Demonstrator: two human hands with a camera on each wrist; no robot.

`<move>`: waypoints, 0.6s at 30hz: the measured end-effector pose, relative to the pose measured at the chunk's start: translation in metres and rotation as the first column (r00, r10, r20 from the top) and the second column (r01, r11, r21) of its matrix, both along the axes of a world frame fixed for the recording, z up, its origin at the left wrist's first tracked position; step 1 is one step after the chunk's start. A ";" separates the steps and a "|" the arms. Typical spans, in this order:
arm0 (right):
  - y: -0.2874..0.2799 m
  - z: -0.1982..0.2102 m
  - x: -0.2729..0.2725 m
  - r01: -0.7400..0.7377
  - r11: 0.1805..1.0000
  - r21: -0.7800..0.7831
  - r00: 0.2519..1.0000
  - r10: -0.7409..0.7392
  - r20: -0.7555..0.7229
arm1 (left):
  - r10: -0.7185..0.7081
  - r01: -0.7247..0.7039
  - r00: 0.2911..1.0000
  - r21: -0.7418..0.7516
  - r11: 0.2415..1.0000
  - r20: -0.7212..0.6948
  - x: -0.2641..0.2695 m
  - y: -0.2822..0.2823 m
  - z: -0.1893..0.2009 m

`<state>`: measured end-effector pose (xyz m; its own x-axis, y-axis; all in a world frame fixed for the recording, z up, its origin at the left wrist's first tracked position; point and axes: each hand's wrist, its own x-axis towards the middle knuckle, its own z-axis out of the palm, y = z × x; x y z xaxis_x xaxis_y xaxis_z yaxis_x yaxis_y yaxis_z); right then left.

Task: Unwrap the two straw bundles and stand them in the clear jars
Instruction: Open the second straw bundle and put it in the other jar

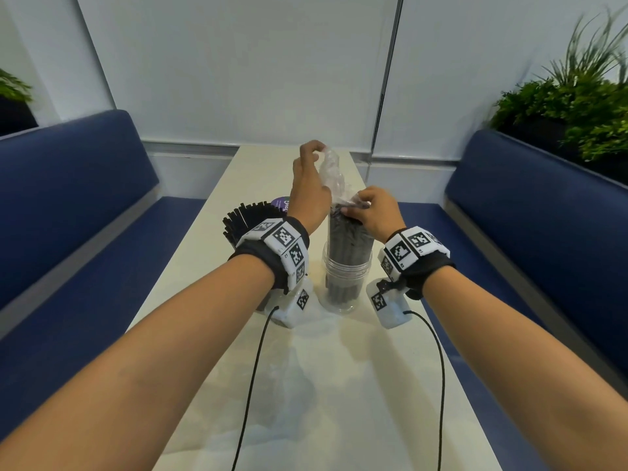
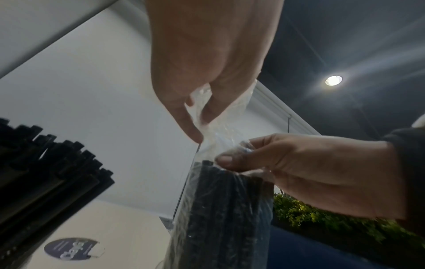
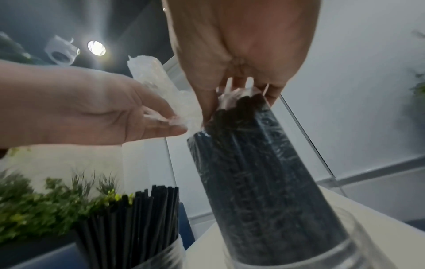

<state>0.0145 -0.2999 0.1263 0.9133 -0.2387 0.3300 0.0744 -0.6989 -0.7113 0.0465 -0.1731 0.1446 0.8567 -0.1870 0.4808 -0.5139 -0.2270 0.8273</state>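
A bundle of black straws (image 1: pixel 348 239) (image 2: pixel 225 209) (image 3: pixel 260 172), still in its clear plastic wrapper (image 1: pixel 329 168) (image 2: pixel 220 134) (image 3: pixel 158 81), stands in a clear jar (image 1: pixel 346 270) (image 3: pixel 358 245) at mid-table. My left hand (image 1: pixel 319 153) (image 2: pixel 200 125) (image 3: pixel 170 123) pinches the wrapper's loose top, stretched up above the straws. At the bundle's top end my right hand (image 1: pixel 356 207) (image 2: pixel 230 156) (image 3: pixel 232 96) pinches the wrapper. To the left, unwrapped black straws (image 1: pixel 246 215) (image 2: pixel 46 172) (image 3: pixel 138 214) fan out of a second jar (image 3: pixel 165 254), which my left wrist hides in the head view.
A round purple sticker or lid (image 1: pixel 281 202) (image 2: pixel 71 248) lies on the cream table (image 1: pixel 339 385) behind the loose straws. Blue benches (image 1: pixel 68 205) (image 1: pixel 543 215) run along both long sides. Planters with greenery (image 1: pixel 577 107) stand behind the right bench. A wall closes the far end.
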 end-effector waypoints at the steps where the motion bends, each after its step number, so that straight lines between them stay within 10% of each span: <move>1: 0.001 0.002 0.000 -0.005 1.000 0.015 1.000 0.004 0.030 | 0.019 -0.020 0.999 0.021 1.000 0.044 -0.002 0.002 0.002; 12: 0.007 0.000 -0.001 0.028 0.999 0.023 0.998 -0.029 0.052 | -0.138 0.185 0.982 0.523 0.832 -0.128 -0.008 -0.004 -0.005; 18: 0.007 -0.001 -0.009 -0.099 0.971 0.220 0.994 0.087 0.064 | 0.011 0.018 0.999 0.611 0.791 -0.044 0.010 0.003 -0.008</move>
